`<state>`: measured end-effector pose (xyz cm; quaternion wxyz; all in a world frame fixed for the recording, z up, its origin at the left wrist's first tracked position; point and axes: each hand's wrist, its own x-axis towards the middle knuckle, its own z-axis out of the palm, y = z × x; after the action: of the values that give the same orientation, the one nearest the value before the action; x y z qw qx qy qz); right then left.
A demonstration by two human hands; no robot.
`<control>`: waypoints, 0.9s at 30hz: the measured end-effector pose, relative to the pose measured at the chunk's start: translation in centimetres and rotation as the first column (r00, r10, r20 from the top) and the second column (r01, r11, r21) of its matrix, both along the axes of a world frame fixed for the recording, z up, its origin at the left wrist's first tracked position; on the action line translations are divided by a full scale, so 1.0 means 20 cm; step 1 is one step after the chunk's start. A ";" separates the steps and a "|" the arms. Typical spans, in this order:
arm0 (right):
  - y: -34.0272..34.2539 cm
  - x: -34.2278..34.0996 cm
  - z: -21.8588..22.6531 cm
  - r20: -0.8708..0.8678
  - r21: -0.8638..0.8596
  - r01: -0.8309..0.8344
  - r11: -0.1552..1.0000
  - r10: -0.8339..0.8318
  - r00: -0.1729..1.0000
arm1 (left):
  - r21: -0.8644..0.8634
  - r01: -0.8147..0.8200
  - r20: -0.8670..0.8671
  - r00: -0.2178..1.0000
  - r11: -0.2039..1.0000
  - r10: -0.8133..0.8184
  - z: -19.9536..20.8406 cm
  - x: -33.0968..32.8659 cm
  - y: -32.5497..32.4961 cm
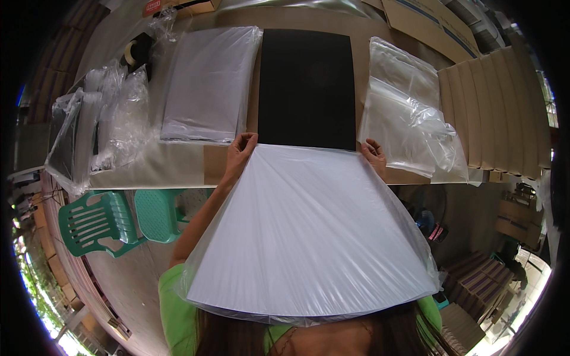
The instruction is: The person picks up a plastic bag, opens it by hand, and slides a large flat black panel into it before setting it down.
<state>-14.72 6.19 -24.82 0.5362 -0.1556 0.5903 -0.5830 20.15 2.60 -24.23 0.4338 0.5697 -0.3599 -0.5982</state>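
Observation:
A large white sheet (309, 231) in a clear plastic bag (432, 261) spreads from the table's front edge toward my body. My left hand (241, 149) pinches its far left corner, and my right hand (373, 154) is closed at the far right corner. Just beyond that far edge a black rectangular board (306, 89) lies flat on the table between my hands. To its left is a stack of white sheets in clear plastic (208, 83). Right of the board lies a pile of clear plastic bags (407, 113).
Crumpled clear plastic (122, 113) and a tape roll (135, 52) lie at the table's left. A row of brown cardboard pieces (499, 110) stands at the right, near a flat carton (430, 26). Below the table's left are a green chair (98, 222) and a green stool (157, 215).

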 end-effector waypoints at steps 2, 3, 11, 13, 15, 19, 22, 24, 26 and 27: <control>-0.01 -0.01 -0.11 -0.304 -0.001 0.013 1.000 -0.013 0.952 | -0.051 0.002 0.046 0.999 0.999 0.000 0.00 -0.01 0.00; -0.01 -0.01 -0.17 -0.448 -0.005 0.021 1.000 -0.021 0.894 | -0.062 0.000 0.060 0.998 0.998 0.004 0.00 -0.02 -0.01; -0.04 0.06 -0.30 -0.509 -0.077 0.104 0.992 -0.129 0.851 | -0.195 0.001 0.260 0.964 0.981 0.051 -0.02 -0.06 -0.03; -0.04 0.11 -0.21 -0.570 -0.059 0.090 0.994 -0.108 0.814 | -0.225 0.031 0.355 0.933 0.974 0.053 -0.02 -0.06 -0.03; -0.03 0.12 -0.16 -0.661 -0.019 0.047 0.999 -0.048 0.749 | -0.313 0.101 0.430 0.902 0.944 0.046 -0.03 -0.05 -0.04; 0.05 0.01 -0.12 -0.621 0.069 -0.120 0.990 0.136 0.772 | -0.397 0.392 0.649 0.759 0.830 -0.048 0.07 0.05 -0.06; 0.11 0.00 0.05 -0.677 -0.027 -0.371 0.928 0.256 0.690 | -0.423 0.549 0.707 0.698 0.721 -0.117 0.20 0.06 0.00; 0.14 -0.02 0.07 -0.703 -0.134 -0.543 0.829 0.306 0.641 | -0.385 0.703 0.811 0.567 0.597 -0.145 0.22 0.10 0.02; 0.14 0.04 0.13 -0.815 -0.212 -0.665 0.717 0.245 0.525 | -0.358 0.750 0.817 0.540 0.556 -0.203 0.20 0.12 0.04; 0.13 0.08 0.17 -0.878 -0.233 -0.715 0.659 0.174 0.446 | -0.358 0.729 0.772 0.583 0.584 -0.254 0.15 0.12 0.05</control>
<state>-13.18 8.78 -21.46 0.2788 -0.7115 0.4871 -0.4228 22.51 3.59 -21.16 0.2485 0.4168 -0.8211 -0.3006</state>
